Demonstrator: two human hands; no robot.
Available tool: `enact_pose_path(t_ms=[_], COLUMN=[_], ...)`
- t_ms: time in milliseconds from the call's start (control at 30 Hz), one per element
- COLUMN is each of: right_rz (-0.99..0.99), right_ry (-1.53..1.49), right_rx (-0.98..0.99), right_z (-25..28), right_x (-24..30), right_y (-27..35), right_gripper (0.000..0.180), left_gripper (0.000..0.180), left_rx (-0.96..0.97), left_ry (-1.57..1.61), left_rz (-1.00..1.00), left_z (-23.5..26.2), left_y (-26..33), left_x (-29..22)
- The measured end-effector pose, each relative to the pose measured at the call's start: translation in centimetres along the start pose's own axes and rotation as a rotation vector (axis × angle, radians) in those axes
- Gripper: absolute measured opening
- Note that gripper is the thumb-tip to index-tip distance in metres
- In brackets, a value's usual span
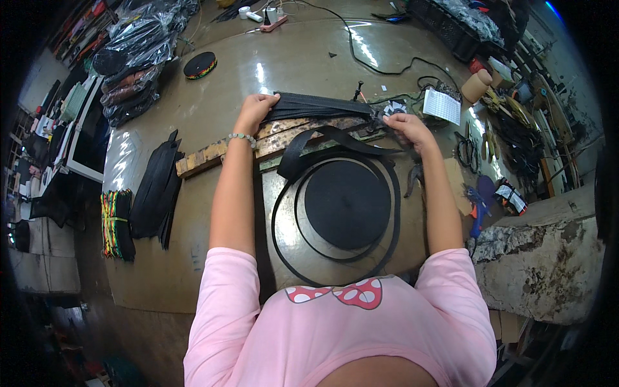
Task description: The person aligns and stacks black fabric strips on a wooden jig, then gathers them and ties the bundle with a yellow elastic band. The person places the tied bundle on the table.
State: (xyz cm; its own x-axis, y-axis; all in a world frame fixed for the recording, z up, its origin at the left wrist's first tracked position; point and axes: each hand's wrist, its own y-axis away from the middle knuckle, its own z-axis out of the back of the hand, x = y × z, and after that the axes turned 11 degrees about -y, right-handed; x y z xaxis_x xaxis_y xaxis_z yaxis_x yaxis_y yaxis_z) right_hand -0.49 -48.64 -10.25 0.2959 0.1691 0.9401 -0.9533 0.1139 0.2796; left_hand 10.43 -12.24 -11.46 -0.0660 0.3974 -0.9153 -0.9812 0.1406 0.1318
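My left hand is closed on the left end of a stack of black webbing strips, which lies along a worn wooden bar. At the right end of the stack, my right hand pinches dark webbing between thumb and fingers; the exact piece is partly hidden. Just in front of the bar, a large coil of black webbing lies flat on the table, its outer turns loose. A loop of strap rises from the coil and runs toward my right hand.
Bundled black strips and a banded colourful bundle lie left. Farther back are a small patterned roll and plastic-wrapped goods. A cable crosses the table. At right are a thread cone, scissors and a blue glue gun.
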Motion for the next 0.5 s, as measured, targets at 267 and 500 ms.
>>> enact_pose_path(t_ms=[267, 500], right_rz=[0.416, 0.607], right_ry=[-0.09, 0.247], right_rx=[0.139, 0.05], right_z=[-3.7, -17.8], right_x=[9.4, 9.5], right_y=[4.4, -4.1], right_gripper=[0.025, 0.024], left_gripper=[0.033, 0.025], left_rx=[-0.015, 0.119], left_ry=[0.08, 0.032], left_rz=[-0.157, -0.053], left_z=[0.4, 0.9], left_y=[1.2, 1.4], left_x=[-0.5, -0.4])
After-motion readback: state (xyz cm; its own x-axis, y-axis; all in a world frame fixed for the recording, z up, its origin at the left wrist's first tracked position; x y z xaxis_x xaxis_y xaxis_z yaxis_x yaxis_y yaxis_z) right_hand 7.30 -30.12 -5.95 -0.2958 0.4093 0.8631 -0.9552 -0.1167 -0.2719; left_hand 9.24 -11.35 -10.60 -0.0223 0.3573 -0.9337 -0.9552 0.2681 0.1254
